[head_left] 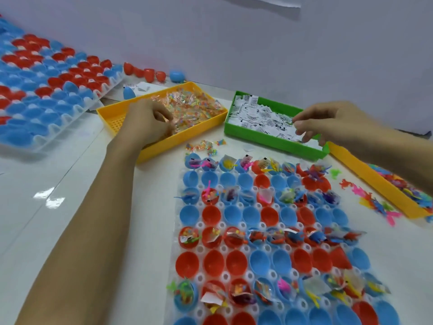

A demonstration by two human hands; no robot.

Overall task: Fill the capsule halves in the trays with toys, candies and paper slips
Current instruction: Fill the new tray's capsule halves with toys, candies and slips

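A clear tray [199, 225] in front of me holds rows of red and blue capsule halves; alternate rows are filled with toys, candy packets and paper slips, the rows between them are bare. My left hand [150, 121] reaches into the yellow bin [164, 143] of candy packets [194, 105], fingers curled among the packets. My right hand [328, 123] hovers over the green bin [269, 140] of paper slips [257, 116], fingertips pinched at the slips. Whether either hand holds anything is hidden.
A second tray [46, 90] of red and blue capsule halves lies at the far left. A yellow bin [375, 184] of colourful plastic toys sits at the right, with toys [375, 202] spilled beside it. Loose capsule halves [150, 72] stand by the wall. Stray candy packets [203, 146] lie above the near tray.
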